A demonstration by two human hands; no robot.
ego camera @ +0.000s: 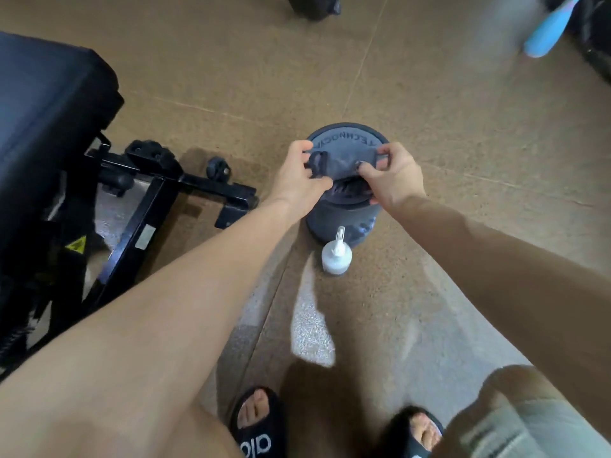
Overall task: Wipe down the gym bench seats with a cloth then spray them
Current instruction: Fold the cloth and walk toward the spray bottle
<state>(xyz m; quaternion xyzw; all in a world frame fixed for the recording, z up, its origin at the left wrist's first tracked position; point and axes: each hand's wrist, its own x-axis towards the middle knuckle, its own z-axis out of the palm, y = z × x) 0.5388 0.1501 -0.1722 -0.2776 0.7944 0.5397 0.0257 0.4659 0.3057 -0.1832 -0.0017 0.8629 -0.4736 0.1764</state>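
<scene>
Both arms stretched forward and down over a stack of grey weight plates (344, 206) on the tan floor (463, 133). Left hand (299, 175) closed on one end of a dark grey cloth (340, 161), right hand (393, 176) pinching the other end, cloth stretched between them just above the top plate. Something small and black at the left thumb, too unclear to name. Directly in front of the stack, touching or nearly touching its base, a white spray bottle (335, 257) standing upright, nozzle toward the plates. To the left, well apart from the hands, the black padded bench seat (49, 104) on its black metal frame (158, 200), with a small wheel (218, 168) and a yellow warning sticker (76, 244) low on the frame. Between bench and bottle, bare floor crossed by the left forearm. At the bottom edge, two feet in black slides (258, 424). Top right, a blurred light-blue object (545, 31) beside dark equipment.
</scene>
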